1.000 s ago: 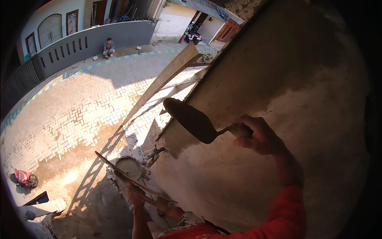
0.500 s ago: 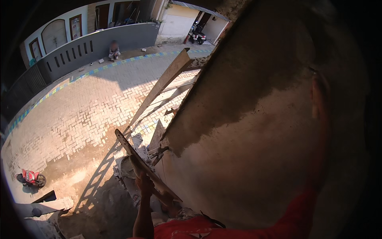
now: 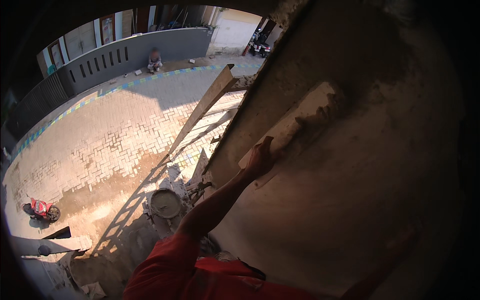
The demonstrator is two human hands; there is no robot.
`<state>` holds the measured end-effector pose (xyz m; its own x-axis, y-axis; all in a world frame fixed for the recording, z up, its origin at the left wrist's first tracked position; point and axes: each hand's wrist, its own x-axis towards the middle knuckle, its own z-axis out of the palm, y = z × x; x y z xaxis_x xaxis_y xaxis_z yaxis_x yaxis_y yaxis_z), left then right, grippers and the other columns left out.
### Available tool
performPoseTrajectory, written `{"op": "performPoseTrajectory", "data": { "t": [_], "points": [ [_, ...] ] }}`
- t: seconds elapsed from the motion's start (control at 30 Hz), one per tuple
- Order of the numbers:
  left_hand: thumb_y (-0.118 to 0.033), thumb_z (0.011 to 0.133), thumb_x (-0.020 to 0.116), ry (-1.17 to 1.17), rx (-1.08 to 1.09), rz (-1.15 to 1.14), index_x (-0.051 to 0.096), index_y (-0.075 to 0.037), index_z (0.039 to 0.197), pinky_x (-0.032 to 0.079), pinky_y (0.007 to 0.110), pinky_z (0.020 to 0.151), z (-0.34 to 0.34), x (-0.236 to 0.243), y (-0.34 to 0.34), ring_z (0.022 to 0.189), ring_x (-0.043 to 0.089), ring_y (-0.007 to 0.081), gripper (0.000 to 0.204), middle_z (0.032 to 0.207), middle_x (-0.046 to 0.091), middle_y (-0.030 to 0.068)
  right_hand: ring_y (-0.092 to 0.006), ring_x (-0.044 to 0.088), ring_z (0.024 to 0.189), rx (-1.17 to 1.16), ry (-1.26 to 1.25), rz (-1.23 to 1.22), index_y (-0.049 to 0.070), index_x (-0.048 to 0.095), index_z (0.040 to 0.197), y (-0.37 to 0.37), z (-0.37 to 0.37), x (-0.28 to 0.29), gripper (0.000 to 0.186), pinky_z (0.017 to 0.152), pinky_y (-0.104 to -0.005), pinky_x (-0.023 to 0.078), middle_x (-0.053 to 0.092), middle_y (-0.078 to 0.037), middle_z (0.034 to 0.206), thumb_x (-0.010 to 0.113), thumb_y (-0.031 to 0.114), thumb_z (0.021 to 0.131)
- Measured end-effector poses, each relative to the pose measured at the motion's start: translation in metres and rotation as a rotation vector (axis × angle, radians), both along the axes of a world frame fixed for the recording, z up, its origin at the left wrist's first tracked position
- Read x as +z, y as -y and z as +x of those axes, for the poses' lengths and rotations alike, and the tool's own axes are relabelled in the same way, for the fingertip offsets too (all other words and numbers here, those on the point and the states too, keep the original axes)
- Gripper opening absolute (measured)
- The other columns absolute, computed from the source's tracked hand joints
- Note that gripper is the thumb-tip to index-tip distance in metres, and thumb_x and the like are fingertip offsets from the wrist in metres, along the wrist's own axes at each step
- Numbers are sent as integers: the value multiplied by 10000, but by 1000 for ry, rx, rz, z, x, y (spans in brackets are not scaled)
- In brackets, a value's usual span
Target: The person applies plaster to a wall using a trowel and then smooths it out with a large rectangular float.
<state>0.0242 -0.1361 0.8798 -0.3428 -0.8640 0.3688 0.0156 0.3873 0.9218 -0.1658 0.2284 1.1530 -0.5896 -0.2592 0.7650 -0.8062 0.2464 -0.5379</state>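
My left hand (image 3: 261,160) is closed on a long wooden plastering float (image 3: 302,112), its arm stretched up and to the right. The float lies slantwise along the wall surface, with lumps of wet mortar on its lower right edge. Darker, wet-looking plaster covers the upper part of the wall (image 3: 290,65); the lower part is paler. My right forearm (image 3: 395,255) is low at the right in deep shadow, and its fingers cannot be made out.
A round bucket of grey mortar (image 3: 166,203) stands below my left arm. Wooden planks (image 3: 202,107) slant beside the wall's edge. Far below lies a paved street (image 3: 110,155) with a red motorbike (image 3: 41,210); a person (image 3: 154,60) sits by the grey fence (image 3: 175,46).
My left hand has carried the float up and right, from above the bucket onto the wall. My right hand has dropped from high on the wall to the lower right.
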Motion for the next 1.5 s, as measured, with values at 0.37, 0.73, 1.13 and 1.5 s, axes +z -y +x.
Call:
{"op": "performPoseTrajectory", "data": {
  "t": [0.37,0.73,1.13,1.5],
  "points": [
    [-441,838,717,-40,6,-69,493,21,1231,507,488,722,-85,64,63,816,666,430,647,827,659,250,-243,528,821,289,-315,-43,27,508,1144,-50,-36,22,365,697,-381,469,547,-147,997,525,354,985],
    [-422,863,675,-151,284,-158,496,7,1313,491,478,875,-86,-1,146,1027,635,415,648,1084,652,272,-204,570,598,329,-508,36,-3,614,834,-40,-40,35,436,526,-344,509,605,-112,737,451,363,1006],
    [-440,877,661,-36,-72,39,478,-9,1191,507,509,768,-93,14,41,919,638,453,564,921,657,266,-193,570,576,82,-494,-365,-29,593,958,-43,-52,19,390,499,-327,516,607,-115,786,537,356,968],
    [-451,849,692,-128,266,-285,469,7,1337,496,474,892,-75,-4,194,1045,630,426,705,1087,661,271,-210,569,611,293,-791,152,3,604,925,-69,-86,38,362,543,-364,510,606,-100,777,477,332,1008]
  ]
}}
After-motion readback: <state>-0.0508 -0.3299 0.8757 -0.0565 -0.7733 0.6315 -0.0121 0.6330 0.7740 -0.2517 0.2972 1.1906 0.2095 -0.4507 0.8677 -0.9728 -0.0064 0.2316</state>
